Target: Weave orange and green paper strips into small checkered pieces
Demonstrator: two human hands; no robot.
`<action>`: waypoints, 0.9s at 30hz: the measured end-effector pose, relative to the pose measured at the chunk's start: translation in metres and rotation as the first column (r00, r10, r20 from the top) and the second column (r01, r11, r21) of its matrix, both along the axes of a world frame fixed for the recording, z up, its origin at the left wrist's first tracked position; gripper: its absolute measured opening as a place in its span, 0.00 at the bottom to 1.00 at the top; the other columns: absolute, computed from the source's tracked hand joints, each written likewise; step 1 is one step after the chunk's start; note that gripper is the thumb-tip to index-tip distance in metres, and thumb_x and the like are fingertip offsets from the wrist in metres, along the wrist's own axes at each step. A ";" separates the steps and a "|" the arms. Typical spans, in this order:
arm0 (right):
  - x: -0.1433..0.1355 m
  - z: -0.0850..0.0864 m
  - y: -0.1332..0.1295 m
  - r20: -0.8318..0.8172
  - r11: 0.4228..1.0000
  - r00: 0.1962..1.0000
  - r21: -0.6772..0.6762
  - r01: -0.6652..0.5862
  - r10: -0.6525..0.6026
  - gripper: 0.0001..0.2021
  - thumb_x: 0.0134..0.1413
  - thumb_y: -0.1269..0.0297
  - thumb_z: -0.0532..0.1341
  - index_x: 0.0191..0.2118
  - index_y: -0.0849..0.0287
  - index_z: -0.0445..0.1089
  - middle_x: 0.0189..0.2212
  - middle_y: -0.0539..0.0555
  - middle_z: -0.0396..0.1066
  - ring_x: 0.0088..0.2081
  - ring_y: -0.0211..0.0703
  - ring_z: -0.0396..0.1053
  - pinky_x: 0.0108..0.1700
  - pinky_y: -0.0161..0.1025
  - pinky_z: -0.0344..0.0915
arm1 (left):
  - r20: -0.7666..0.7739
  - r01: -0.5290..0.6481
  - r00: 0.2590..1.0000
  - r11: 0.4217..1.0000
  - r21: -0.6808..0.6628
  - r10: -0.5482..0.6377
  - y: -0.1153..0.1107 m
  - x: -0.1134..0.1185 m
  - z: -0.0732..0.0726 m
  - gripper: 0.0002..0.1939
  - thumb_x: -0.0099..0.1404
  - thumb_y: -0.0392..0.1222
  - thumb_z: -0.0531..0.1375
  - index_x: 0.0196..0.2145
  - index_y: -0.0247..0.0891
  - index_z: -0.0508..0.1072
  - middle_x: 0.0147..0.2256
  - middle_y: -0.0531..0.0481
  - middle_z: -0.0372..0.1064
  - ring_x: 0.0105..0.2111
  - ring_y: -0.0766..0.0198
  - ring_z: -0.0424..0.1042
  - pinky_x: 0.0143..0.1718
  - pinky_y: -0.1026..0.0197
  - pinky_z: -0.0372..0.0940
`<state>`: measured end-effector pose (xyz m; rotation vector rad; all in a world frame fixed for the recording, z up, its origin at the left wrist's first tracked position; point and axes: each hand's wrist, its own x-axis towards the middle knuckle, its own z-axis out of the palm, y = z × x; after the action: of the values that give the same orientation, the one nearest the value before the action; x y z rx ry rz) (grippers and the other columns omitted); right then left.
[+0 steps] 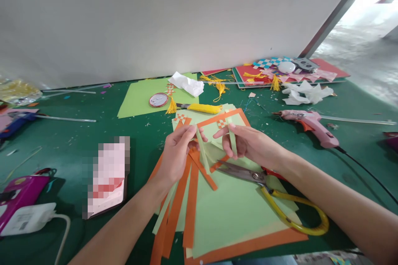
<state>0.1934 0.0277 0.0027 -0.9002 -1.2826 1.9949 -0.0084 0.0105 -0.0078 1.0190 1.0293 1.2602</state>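
My left hand [174, 154] pinches a light green paper strip [204, 158] between thumb and fingers; its lower end hangs toward the sheets. In my right hand [253, 143], another pale green paper strip [231, 137] is held by the thumb and fingers. Beneath both hands lies a stack of light green paper sheets [224, 223] with orange paper along its edges. Several orange paper strips [178, 211] fan out below my left hand. Yellow-handled scissors [244, 171] rest on the stack under my right forearm, blades pointing left. Small orange-and-white woven checks [222, 124] show behind the fingers.
A yellow utility knife [203, 109] lies behind the stack, near crumpled white paper [188, 84] and a round tin [158, 99]. To the right is a pink glue gun [311, 124] with a cord. A phone [108, 178] and a purple glue gun [26, 192] lie left.
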 end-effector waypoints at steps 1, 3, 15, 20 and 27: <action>0.000 0.000 0.000 -0.023 1.000 1.000 -0.011 -0.008 0.008 0.21 0.65 0.51 0.49 0.46 0.61 0.72 0.23 0.51 0.69 0.21 0.34 0.62 0.23 0.33 0.53 | -0.006 -0.001 1.000 1.000 -0.004 0.001 0.000 0.000 0.000 0.11 0.64 0.46 0.60 0.31 0.37 0.75 0.27 0.50 0.69 0.29 0.66 0.69 0.27 0.66 0.63; 0.001 -0.001 0.000 -0.003 1.000 1.000 0.014 -0.018 0.018 0.22 0.65 0.50 0.48 0.46 0.60 0.72 0.23 0.51 0.69 0.20 0.33 0.61 0.23 0.33 0.54 | -0.019 -0.008 1.000 1.000 -0.003 0.008 0.000 0.000 0.000 0.11 0.64 0.46 0.59 0.30 0.37 0.74 0.27 0.50 0.69 0.28 0.67 0.68 0.27 0.66 0.62; 0.000 -0.001 0.000 0.096 0.998 0.994 -0.033 0.046 -0.043 0.27 0.64 0.45 0.44 0.42 0.60 0.72 0.11 0.43 0.50 0.15 0.33 0.40 0.19 0.33 0.39 | -0.002 0.012 1.000 1.000 0.005 -0.012 0.000 0.000 0.000 0.11 0.64 0.46 0.59 0.28 0.37 0.74 0.25 0.53 0.67 0.26 0.68 0.67 0.26 0.66 0.62; 0.000 -0.006 0.002 -0.089 0.993 0.996 -0.114 -0.039 0.029 0.23 0.66 0.49 0.45 0.37 0.60 0.71 0.11 0.41 0.44 0.16 0.32 0.36 0.21 0.33 0.39 | -0.026 0.062 0.998 0.998 -0.002 -0.062 -0.001 0.001 0.001 0.12 0.65 0.45 0.59 0.27 0.37 0.73 0.25 0.52 0.68 0.25 0.69 0.66 0.26 0.66 0.62; 0.001 -0.005 0.002 -0.195 0.982 0.976 -0.141 -0.127 0.099 0.23 0.66 0.50 0.44 0.36 0.59 0.70 0.12 0.42 0.45 0.16 0.32 0.36 0.20 0.33 0.38 | 0.064 0.090 0.994 0.994 -0.069 -0.086 0.000 0.000 0.001 0.11 0.64 0.47 0.60 0.31 0.37 0.76 0.25 0.52 0.68 0.24 0.70 0.67 0.26 0.68 0.62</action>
<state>0.1947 0.0292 -0.0025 -0.7016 -1.1098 2.2341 -0.0085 0.0100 -0.0065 0.9551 0.9656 1.1675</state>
